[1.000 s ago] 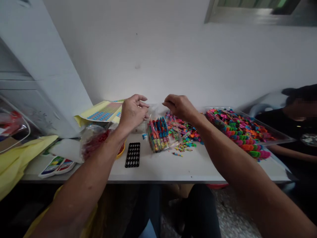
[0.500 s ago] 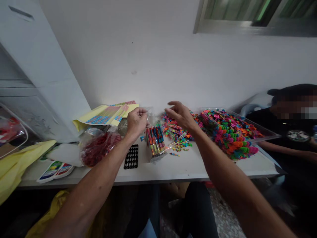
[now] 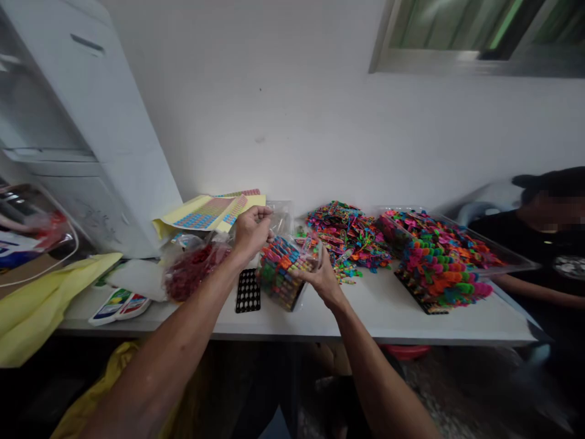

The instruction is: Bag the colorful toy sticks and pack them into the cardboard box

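A clear plastic bag (image 3: 283,268) packed with rows of colourful crayon-like sticks stands tilted over the table in front of me. My left hand (image 3: 253,230) is closed in a pinch at the bag's upper left, on its clear film. Wrapped about the right side of the same bag is my right hand (image 3: 325,280), thumb in front and fingers partly hidden behind the film. A black tray with rows of holes (image 3: 248,291) lies flat just left of the bag.
Behind the bag spreads a heap of small colourful plastic pieces (image 3: 347,228). Rightward are a filled clear tray (image 3: 516,266) and a block of bright toppers (image 3: 443,268). Left lie a bag of dark red items (image 3: 194,271) and sticker sheets (image 3: 208,211). A person (image 3: 543,244) sits at far right.
My right hand has come down and taken hold of the bag's right side. The bag has tilted, so the stick ends face right. My view has shifted slightly left.
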Motion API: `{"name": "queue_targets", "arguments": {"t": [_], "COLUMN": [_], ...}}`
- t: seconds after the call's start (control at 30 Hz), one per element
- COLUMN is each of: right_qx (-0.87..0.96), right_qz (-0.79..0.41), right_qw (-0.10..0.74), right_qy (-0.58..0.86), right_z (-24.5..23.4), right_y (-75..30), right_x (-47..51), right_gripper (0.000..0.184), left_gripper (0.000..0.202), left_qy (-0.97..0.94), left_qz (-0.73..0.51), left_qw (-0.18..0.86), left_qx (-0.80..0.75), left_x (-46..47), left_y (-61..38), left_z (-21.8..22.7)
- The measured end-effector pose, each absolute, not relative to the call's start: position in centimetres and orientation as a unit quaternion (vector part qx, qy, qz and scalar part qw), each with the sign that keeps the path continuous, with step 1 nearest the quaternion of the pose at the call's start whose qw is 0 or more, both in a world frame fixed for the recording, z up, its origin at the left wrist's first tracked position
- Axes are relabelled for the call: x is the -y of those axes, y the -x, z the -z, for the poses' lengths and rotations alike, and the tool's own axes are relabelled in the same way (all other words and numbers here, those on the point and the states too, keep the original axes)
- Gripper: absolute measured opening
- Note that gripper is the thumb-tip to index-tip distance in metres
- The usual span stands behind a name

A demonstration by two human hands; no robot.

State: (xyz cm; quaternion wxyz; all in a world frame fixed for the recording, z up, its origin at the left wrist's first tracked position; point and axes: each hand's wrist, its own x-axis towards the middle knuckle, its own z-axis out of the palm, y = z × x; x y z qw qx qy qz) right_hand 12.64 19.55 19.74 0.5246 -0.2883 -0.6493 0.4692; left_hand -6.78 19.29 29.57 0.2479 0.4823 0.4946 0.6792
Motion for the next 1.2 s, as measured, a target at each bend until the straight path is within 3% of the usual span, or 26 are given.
{"name": "queue_targets", "arguments": {"t": [0.13, 0.23, 0.33, 0.4, 0.5, 0.63, 0.87, 1.0, 1.2], "right_qx": [0.658, 0.695, 0.71, 0.695, 0.679, 0.631, 0.577, 0.581, 0.599], "right_qz": [-0.452, -0.349, -0.296, -0.311, -0.343, -0.364, -0.31, -0.239, -0.191], "right_qw": [0.483, 0.495, 0.519, 0.526, 0.52, 0.545, 0.599, 0.624, 0.606], "right_qy": [0.359, 0.387, 0.372, 0.378, 0.388, 0.415, 0.46, 0.465, 0.487], "right_z": [-18.6, -17.1, -16.7, -16.9, -17.3, -17.6, -17.9, -16.9, -15.0], "right_y": [-12.4, -12.4, -12.3, -12.4, -12.6, -13.2, -13.7, -14.0, -16.2], "right_x": [-20.3, -20.3, -19.9, -19.6, -19.3, -19.2, -18.4, -18.2, -17.3], "right_gripper": [0.07, 0.045, 0.042, 0.042, 0.043, 0.046, 0.051, 0.051, 0.044], "left_gripper": [0.031, 0.061, 0.093, 0.099, 0.088, 0.034, 0.042, 0.046, 0.039], "left_qy": [-0.478, -0.496, -0.558, -0.591, -0.643, -0.68, -0.709, -0.719, -0.787], "left_qz": [-0.694, -0.698, -0.608, -0.528, -0.443, -0.394, -0.485, -0.467, -0.449], "left_qw": [0.266, 0.278, 0.335, 0.366, 0.383, 0.408, 0.228, 0.206, 0.057], "left_qx": [-0.467, -0.436, -0.454, -0.488, -0.494, -0.465, -0.459, -0.471, -0.42], "left_x": [-18.3, -17.6, -17.5, -18.0, -19.7, -21.8, -21.0, -20.6, -20.2], "left_y": [8.6, 10.8, 12.9, 13.7, 13.6, 11.4, 8.1, 7.4, 5.9], "left_z": [-28.3, -26.1, -23.7, -22.7, -22.3, -21.7, -21.6, -22.3, -23.6]}}
